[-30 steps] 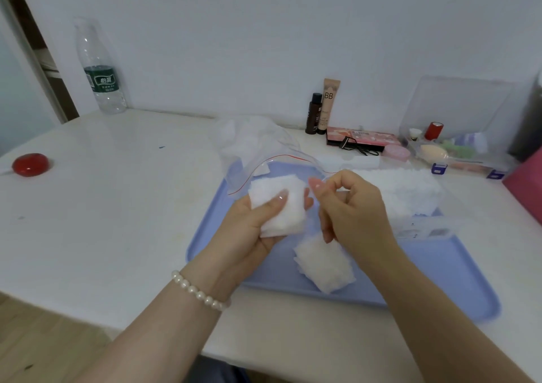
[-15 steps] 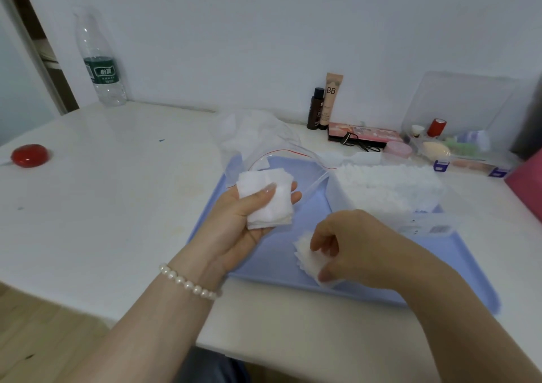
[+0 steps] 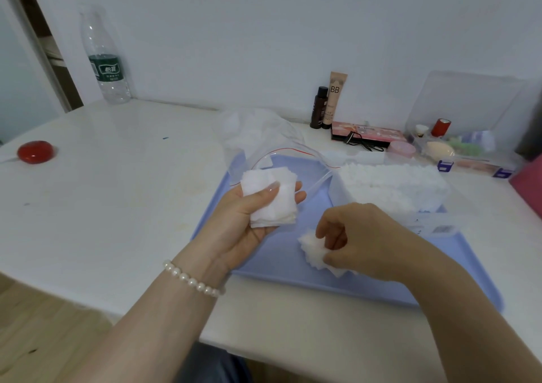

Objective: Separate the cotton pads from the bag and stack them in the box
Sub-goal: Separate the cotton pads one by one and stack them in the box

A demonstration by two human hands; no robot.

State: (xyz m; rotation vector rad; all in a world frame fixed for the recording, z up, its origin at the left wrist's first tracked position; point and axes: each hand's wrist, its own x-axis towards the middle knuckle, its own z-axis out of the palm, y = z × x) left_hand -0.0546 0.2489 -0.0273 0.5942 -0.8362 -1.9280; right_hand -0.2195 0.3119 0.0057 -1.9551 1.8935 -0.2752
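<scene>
My left hand (image 3: 243, 221) holds a small stack of white square cotton pads (image 3: 271, 198) above the blue tray (image 3: 281, 268), thumb pressed on top. Lower right, my right hand (image 3: 360, 242) pinches the loose pile of cotton pads (image 3: 312, 250) lying on the tray. The clear zip bag (image 3: 264, 142) with a red seal line lies open behind my left hand, with some pads inside. A clear box (image 3: 393, 189) filled with stacked pads sits on the tray's right side.
A water bottle (image 3: 102, 60) stands far left by the wall. A red round object (image 3: 35, 151) lies at the left edge. Cosmetics tubes (image 3: 328, 101), a palette (image 3: 366, 135) and a clear organiser (image 3: 463, 145) line the back right. A pink object (image 3: 531, 183) sits at the right edge.
My right hand dropped from beside the held stack down to the loose pile on the tray and closed its fingers on it. My left hand stayed roughly in place with its stack.
</scene>
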